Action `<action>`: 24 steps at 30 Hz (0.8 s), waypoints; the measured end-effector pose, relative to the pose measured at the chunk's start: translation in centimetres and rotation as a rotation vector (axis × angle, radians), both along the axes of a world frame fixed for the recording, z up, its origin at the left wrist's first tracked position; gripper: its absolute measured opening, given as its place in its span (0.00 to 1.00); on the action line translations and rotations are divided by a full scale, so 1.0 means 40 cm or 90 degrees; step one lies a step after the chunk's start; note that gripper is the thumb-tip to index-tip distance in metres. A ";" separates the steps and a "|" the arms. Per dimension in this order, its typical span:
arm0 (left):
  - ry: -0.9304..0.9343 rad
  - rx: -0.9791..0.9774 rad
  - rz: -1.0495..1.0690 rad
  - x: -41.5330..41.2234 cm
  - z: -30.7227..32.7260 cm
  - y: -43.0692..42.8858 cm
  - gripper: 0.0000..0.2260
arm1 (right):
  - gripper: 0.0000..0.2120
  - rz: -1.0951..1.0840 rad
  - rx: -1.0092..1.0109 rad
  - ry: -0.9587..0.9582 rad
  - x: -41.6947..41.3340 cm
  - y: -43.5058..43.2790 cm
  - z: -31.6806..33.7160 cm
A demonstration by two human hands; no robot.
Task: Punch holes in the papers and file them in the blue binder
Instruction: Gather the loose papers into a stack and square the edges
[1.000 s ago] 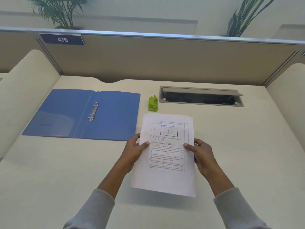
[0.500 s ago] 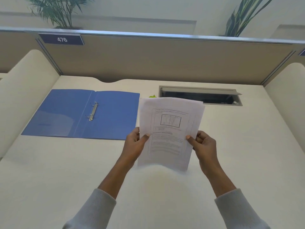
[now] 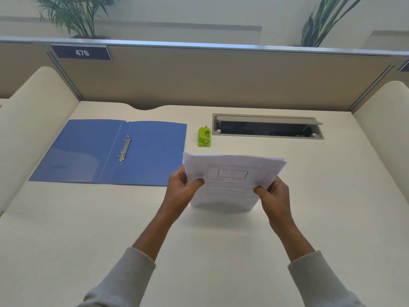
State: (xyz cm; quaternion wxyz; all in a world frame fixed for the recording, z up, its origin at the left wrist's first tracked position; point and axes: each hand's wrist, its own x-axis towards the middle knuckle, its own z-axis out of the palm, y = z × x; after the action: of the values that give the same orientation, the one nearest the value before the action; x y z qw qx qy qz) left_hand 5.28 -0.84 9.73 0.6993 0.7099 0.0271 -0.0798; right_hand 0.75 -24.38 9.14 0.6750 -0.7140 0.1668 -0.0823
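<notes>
At the middle of the desk, a stack of papers is held upright and slightly bowed, its lower edge apparently resting on the desktop. The stack is pinched at its left margin by the left hand and at its right margin by the right hand; on each side the thumb is laid across the printed face and the remaining fingers are curled behind. The step in hand is judged to be the squaring of the sheets before punching. The blue binder lies open and flat to the left, with its rings along the spine, and a small green hole punch stands just beyond the papers, between the binder and a recessed cable tray. Several sheet edges are seen fanned at the upper right corner of the stack; if it were punched so, the holes would not line up and the sheets would sit crooked on the rings. Should either pinch be loosened, the bowed stack could buckle or slide apart. The punch looks small, so too thick a stack might jam it. The fingers behind the sheets are hidden, as is the binder's near right corner behind the left hand. The number of sheets, the printed text, the punch's slot and whether the rings are sprung open cannot be made out. Both sleeves are cut off by the lower frame edge.
</notes>
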 end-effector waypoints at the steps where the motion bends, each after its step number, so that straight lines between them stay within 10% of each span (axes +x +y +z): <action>1: -0.009 -0.003 0.004 0.001 -0.001 0.000 0.17 | 0.22 -0.001 -0.001 -0.004 0.002 0.001 0.000; 9: -0.002 -0.019 0.026 -0.021 -0.016 -0.042 0.11 | 0.08 -0.017 -0.017 0.000 0.009 0.030 -0.033; 24: 0.016 -0.030 0.050 -0.040 -0.042 -0.041 0.13 | 0.15 -0.050 -0.023 0.003 -0.009 0.038 -0.061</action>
State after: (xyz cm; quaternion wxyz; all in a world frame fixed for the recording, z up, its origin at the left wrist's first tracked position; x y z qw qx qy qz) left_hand 3.67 -2.46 8.03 0.7182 0.6903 0.0621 -0.0618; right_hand 0.38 -22.87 6.69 0.6579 -0.7192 0.1947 -0.1099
